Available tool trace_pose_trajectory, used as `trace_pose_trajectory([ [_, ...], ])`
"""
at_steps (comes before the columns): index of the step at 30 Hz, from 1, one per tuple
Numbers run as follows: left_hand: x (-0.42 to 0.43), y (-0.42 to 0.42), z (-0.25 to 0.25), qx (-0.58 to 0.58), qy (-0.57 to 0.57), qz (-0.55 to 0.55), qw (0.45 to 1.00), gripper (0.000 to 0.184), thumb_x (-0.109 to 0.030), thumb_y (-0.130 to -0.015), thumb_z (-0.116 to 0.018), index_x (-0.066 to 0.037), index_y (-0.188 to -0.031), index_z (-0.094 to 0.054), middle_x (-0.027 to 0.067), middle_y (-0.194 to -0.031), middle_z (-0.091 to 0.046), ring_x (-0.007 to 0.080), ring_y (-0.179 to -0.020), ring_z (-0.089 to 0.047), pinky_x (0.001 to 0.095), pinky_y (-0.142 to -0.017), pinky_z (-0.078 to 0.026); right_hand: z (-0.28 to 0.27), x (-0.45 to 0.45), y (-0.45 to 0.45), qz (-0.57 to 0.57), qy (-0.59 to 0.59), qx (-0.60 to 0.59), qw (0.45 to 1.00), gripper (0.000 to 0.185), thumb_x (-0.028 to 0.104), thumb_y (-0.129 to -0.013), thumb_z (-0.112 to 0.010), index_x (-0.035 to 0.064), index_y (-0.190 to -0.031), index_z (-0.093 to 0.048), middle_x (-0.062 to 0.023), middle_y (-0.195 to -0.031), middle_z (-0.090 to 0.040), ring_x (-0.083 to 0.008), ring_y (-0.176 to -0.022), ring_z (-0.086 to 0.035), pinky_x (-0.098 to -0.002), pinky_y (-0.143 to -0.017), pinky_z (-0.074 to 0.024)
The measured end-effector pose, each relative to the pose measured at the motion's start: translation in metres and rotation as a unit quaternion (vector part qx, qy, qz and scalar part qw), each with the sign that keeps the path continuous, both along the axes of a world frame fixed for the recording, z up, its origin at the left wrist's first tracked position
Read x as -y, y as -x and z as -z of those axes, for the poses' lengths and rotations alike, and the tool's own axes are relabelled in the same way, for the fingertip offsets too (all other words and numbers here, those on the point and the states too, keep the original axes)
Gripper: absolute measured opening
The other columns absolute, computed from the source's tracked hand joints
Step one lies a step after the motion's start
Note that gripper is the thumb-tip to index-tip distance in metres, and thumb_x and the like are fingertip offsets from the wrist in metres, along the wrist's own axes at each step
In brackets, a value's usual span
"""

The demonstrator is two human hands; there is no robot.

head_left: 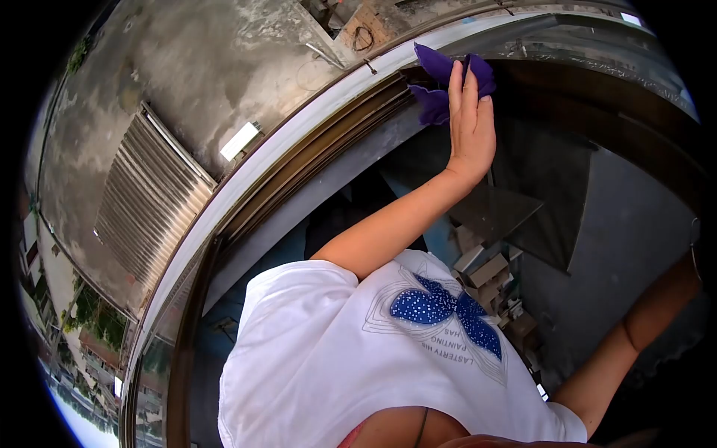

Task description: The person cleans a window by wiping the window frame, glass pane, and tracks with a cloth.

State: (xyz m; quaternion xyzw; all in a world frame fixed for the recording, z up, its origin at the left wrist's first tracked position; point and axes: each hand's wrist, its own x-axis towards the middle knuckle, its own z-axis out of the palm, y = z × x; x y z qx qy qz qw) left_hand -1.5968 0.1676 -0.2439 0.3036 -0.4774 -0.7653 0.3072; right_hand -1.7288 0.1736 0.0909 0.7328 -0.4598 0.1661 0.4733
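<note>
My left hand [472, 138] reaches across to a brown window frame [538, 82], its fingers stretched out over a purple cloth [432, 106]. The cloth is bunched under the fingers, and its loose corners stick out on both sides. It lies against the frame where the sill track [321, 145] meets the upright part. Of my right arm [635, 336], the forearm shows, stretched towards the right edge in shadow. The right hand itself is beyond the picture.
Outside the window lie a stained concrete surface [246, 60] and a corrugated roof [153, 201], well below. Indoors, cardboard boxes [489, 272] and a dark panel [553, 201] stand on the lower right. A glass pane [612, 48] runs along the top right.
</note>
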Motion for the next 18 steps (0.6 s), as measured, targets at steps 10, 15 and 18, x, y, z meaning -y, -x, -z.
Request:
trace_pose_trajectory([
  [10,0.038,0.013,0.166,0.366,0.096,0.063,0.923,0.034,-0.015,-0.089,-0.049,0.001,-0.119,-0.053,0.0248,-0.132,-0.036,0.0425,-0.106,-0.054,0.0479,-0.09,-0.045,-0.004,-0.003,-0.004,0.032,-0.02,-0.069,0.997,0.017,0.006,-0.086,-0.045,-0.0023,-0.081,-0.058,-0.0172,-0.081,-0.061,-0.0275,-0.08,-0.06,-0.0358,-0.077,-0.0481],
  [15,0.058,0.0,0.147,0.407,0.263,0.154,0.861,0.024,-0.01,-0.085,-0.051,0.002,-0.105,-0.057,0.0245,-0.118,-0.045,0.0412,-0.093,-0.061,0.0482,-0.078,-0.051,-0.002,-0.004,-0.001,0.032,-0.01,-0.041,0.999,0.017,0.006,-0.087,-0.045,-0.0018,-0.081,-0.058,-0.0166,-0.083,-0.06,-0.0268,-0.082,-0.059,-0.0354,-0.079,-0.047],
  [18,0.07,-0.012,0.14,0.37,0.335,0.309,0.809,0.029,-0.02,-0.084,-0.049,-0.001,-0.094,-0.069,0.0217,-0.11,-0.059,0.0366,-0.097,-0.062,0.0463,-0.082,-0.051,-0.003,-0.004,0.004,0.019,-0.021,-0.03,0.999,0.017,0.008,-0.087,-0.046,-0.0018,-0.081,-0.059,-0.0163,-0.083,-0.06,-0.0267,-0.083,-0.059,-0.0355,-0.08,-0.0465],
])
